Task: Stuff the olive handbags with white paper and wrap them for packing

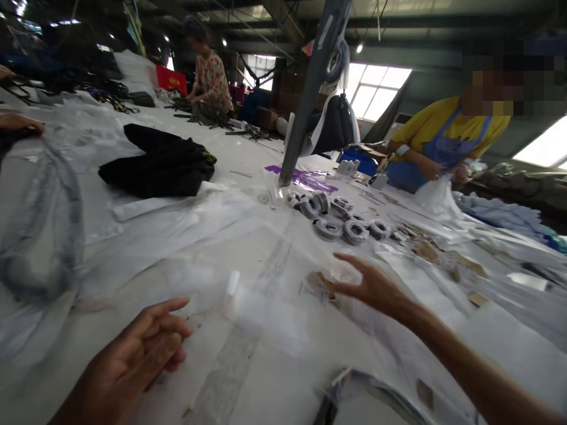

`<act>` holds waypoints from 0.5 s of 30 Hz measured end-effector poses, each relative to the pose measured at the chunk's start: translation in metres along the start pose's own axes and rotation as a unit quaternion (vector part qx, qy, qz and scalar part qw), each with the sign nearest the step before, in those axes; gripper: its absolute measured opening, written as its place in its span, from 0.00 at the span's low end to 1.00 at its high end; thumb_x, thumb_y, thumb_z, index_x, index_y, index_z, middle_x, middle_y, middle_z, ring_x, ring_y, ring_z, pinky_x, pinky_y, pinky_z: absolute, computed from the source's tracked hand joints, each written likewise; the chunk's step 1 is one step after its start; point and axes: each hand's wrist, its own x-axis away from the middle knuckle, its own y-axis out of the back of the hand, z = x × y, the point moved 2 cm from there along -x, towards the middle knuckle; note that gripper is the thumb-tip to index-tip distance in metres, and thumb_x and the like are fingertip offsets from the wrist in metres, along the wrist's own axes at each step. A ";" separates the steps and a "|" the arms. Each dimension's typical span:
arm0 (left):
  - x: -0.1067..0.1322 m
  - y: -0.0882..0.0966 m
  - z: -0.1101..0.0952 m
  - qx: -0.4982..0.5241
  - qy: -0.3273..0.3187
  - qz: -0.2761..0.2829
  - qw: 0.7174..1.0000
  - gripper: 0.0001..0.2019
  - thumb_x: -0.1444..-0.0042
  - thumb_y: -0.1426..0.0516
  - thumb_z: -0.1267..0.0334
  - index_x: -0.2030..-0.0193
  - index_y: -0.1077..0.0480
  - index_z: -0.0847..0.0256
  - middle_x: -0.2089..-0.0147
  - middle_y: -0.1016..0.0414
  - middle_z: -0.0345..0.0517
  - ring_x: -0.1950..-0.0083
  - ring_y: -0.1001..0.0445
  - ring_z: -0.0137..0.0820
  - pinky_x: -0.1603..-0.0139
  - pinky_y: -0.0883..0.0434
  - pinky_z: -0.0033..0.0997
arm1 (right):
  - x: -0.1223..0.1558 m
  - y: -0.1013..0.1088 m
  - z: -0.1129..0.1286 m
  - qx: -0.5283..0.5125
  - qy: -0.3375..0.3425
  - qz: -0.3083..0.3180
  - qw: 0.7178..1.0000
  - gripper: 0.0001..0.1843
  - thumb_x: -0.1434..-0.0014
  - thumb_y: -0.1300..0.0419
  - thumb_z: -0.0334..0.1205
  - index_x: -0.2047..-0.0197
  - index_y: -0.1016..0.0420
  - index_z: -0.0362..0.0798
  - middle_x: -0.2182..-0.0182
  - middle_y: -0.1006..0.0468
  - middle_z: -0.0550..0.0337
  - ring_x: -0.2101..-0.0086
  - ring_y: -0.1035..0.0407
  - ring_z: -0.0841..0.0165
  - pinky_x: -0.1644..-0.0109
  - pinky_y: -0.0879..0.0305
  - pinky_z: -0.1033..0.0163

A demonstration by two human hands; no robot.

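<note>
My left hand [146, 345] hovers above the white table at the lower left, with loosely curled fingers and nothing in it. Farther right, my right hand [370, 283] reaches out with thumb and fingers apart. Its fingertips are beside a small brown piece [325, 282] in clear plastic; whether they touch it I cannot tell. Between my hands lies a blurred, translucent plastic bag [270, 313]. Near the bottom edge, a grey-and-black looped strip [385, 389] is partly cut off. Beyond my right hand sit several grey coiled rolls [328, 229].
A dark metal post [305, 100] rises from the table [248, 378]. Folded black cloth [159, 162] lies at left, near a bagged grey loop [66, 218] by another person's hand [20, 123]. Two people work beyond: one in a flowered top [212, 79], one in a blue apron [456, 139].
</note>
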 end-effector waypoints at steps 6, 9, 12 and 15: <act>-0.001 0.021 -0.007 0.022 -0.067 -0.002 0.998 0.24 0.43 0.40 0.43 0.47 0.32 0.56 0.66 0.25 0.38 0.69 0.27 0.29 0.67 0.28 0.28 | 0.010 -0.048 0.033 0.176 0.093 0.099 0.975 0.40 0.53 0.41 0.32 0.34 0.34 0.55 0.38 0.30 0.53 0.43 0.32 0.53 0.40 0.34 0.50; -0.004 0.034 -0.014 0.028 -0.140 -0.053 0.988 0.20 0.39 0.42 0.48 0.46 0.33 0.57 0.66 0.26 0.37 0.69 0.28 0.27 0.64 0.28 0.27 | -0.005 -0.056 0.013 0.218 0.182 0.036 0.958 0.36 0.47 0.47 0.28 0.36 0.34 0.59 0.42 0.26 0.57 0.49 0.28 0.56 0.49 0.27 0.53; -0.008 0.049 -0.020 0.047 -0.177 -0.122 0.975 0.17 0.38 0.42 0.51 0.47 0.33 0.56 0.65 0.26 0.37 0.68 0.29 0.26 0.64 0.28 0.26 | -0.019 -0.056 -0.010 0.214 0.279 -0.053 0.935 0.29 0.41 0.49 0.31 0.39 0.31 0.59 0.46 0.25 0.57 0.52 0.27 0.57 0.52 0.26 0.52; -0.009 0.058 -0.026 0.005 -0.183 -0.142 0.973 0.13 0.38 0.42 0.52 0.52 0.30 0.56 0.65 0.26 0.37 0.67 0.28 0.26 0.64 0.29 0.25 | -0.025 -0.035 -0.026 0.198 0.324 -0.150 0.913 0.21 0.38 0.49 0.37 0.44 0.27 0.58 0.55 0.22 0.50 0.58 0.26 0.55 0.55 0.26 0.50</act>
